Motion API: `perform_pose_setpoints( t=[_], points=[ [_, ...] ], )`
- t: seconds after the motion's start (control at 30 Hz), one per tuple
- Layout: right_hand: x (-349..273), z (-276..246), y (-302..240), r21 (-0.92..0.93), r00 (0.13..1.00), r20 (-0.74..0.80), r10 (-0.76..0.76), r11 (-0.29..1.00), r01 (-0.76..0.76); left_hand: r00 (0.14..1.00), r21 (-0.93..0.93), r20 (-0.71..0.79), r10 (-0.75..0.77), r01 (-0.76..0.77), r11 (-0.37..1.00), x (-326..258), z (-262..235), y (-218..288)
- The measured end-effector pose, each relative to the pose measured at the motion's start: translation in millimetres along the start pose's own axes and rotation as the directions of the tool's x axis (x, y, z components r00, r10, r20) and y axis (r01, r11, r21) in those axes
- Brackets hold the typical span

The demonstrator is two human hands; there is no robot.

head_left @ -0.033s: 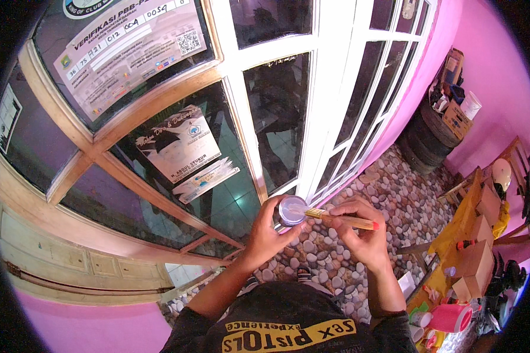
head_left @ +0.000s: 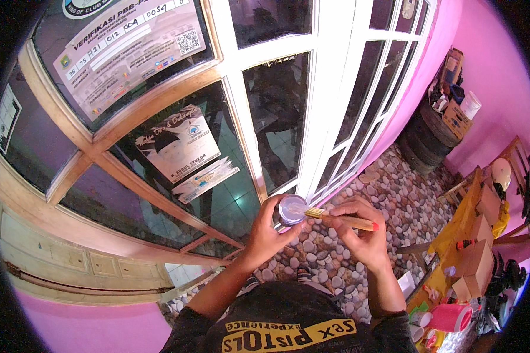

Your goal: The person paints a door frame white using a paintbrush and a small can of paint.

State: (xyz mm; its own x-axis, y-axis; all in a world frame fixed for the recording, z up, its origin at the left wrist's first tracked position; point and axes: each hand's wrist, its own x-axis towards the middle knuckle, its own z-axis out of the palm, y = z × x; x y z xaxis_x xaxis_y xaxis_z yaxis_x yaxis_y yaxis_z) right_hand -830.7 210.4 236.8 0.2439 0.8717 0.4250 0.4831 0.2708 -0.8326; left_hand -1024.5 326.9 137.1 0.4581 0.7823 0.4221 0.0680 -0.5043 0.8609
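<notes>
My left hand (head_left: 267, 234) is wrapped round a small round tub (head_left: 292, 210) of whitish paint, its open top facing up. Between the fingers and thumb of my right hand (head_left: 364, 234) is a paintbrush (head_left: 354, 222) with a wooden handle and a red end. Its bristles reach over the tub's rim into the paint; how deep they sit is hard to see. Just beyond both hands stands a glazed frame, with white-painted bars (head_left: 330, 76) in the middle and brownish, unpainted-looking wood (head_left: 150, 97) to the left.
Posters (head_left: 185, 144) are stuck on the left panes. Pebble-patterned flooring (head_left: 335, 265) lies below. Stacked tyres (head_left: 427, 141) stand at the far right against a pink wall (head_left: 494, 76). Nearer right, a cluttered bench (head_left: 444, 241) holds cardboard boxes (head_left: 476, 267) and a pink container (head_left: 450, 317).
</notes>
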Motion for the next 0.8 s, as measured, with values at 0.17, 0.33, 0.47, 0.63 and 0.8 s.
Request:
perform_pose_setpoints(
  t=[0.17,0.33,0.47,0.63,0.8],
  points=[
    [-3,-5,4,-0.010,0.998,-0.009,-0.057,0.998,0.057,0.998,0.033,0.001,0.061,-0.061,0.998,12,-1,11],
    [0,-7,-1,-0.017,0.995,0.004,-0.098,0.995,0.098,0.993,0.044,-0.029,0.118,-0.116,0.992,23,-3,15],
    [8,-10,2,-0.005,0.981,-0.097,-0.166,0.986,0.167,0.997,0.006,-0.027,0.074,-0.074,0.997,29,-5,21],
    [40,-3,-5,0.201,0.973,-0.187,-0.136,0.964,0.174,0.995,0.031,-0.044,0.092,-0.091,0.995,26,-12,17],
    [97,13,-12,0.384,0.947,-0.241,-0.215,0.875,0.296,0.998,-0.042,-0.057,0.007,-0.009,0.999,13,-20,14]
  ],
)
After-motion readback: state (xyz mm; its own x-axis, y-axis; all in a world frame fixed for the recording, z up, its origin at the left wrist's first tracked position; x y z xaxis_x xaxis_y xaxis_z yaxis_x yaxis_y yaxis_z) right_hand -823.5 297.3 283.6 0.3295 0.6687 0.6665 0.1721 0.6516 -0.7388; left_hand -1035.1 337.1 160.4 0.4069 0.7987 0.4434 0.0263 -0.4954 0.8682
